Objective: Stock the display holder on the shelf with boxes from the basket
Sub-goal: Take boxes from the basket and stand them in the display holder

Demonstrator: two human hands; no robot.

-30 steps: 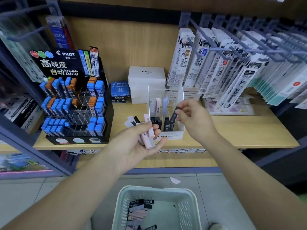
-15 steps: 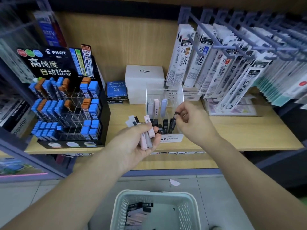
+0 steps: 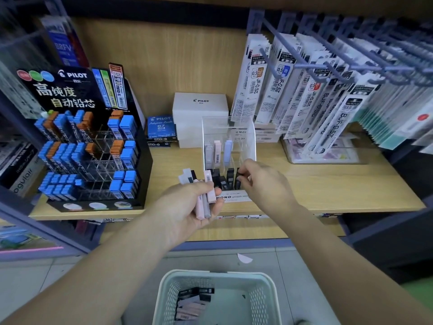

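A clear acrylic display holder stands on the wooden shelf, with pale boxes in its back row and black boxes in its front row. My left hand grips a fan of several slim boxes, pink, grey, white and black, just left of the holder. My right hand pinches a black box standing in the front row's right slot. On the floor below sits a pale green basket holding more boxes.
A black Pilot lead display with blue and orange cases fills the shelf's left. White Pilot cartons and a blue box stand behind the holder. Refill packs hang from hooks at the right, over a clear tray.
My right hand has lowered the black box from above the holder into the front row's right slot. The left hand stays put with its bundle.
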